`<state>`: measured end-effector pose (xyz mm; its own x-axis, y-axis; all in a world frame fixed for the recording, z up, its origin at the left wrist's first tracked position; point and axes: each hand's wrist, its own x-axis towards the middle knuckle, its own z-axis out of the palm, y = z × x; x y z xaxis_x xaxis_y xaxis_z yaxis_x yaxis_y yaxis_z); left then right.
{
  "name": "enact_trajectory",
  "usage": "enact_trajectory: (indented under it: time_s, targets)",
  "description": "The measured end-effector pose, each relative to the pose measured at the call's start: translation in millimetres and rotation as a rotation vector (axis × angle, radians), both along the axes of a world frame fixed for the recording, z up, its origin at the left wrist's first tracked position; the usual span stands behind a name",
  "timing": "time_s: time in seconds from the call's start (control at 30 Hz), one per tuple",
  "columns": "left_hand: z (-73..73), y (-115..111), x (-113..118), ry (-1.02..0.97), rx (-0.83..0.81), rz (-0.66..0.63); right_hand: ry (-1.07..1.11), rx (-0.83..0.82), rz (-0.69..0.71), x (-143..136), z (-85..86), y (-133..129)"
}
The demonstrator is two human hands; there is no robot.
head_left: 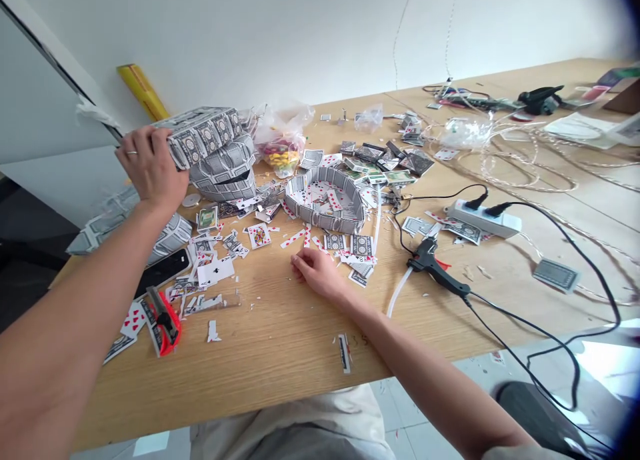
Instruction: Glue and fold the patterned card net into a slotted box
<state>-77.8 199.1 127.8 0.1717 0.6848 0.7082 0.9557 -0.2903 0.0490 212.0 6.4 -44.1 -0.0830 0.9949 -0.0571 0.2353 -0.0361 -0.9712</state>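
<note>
My left hand point(153, 163) grips the left end of a patterned box made of playing cards point(207, 137), which rests on top of another card-built piece point(225, 177). Its fingers lie over the box's upper edge, and the thumb is hidden. My right hand point(315, 270) lies on the wooden table with its fingers curled in and nothing visible in them. Just beyond it stands an open, rounded ring of folded cards point(325, 213), with red-marked cards inside. Loose cards and paper scraps lie around both, among them a queen card point(259, 236).
A black glue gun point(440, 270) and its cable lie right of my right hand, near a white power strip point(485, 219). A red cutter point(167, 320) and a phone point(163, 272) are at the left. Coiled cord point(530, 157) spreads at the back right.
</note>
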Motion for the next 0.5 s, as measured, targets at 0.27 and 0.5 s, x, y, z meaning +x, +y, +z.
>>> enact_trajectory:
  time_s: [0.27, 0.5]
  targets:
    - [-25.5, 7, -7, -0.009, -0.019, -0.035, -0.041, 0.007, -0.002, -1, -2.0, 0]
    - [-29.2, -3, -19, 0.000, -0.027, -0.037, -0.045, 0.011, -0.001, -1, -2.4, 0]
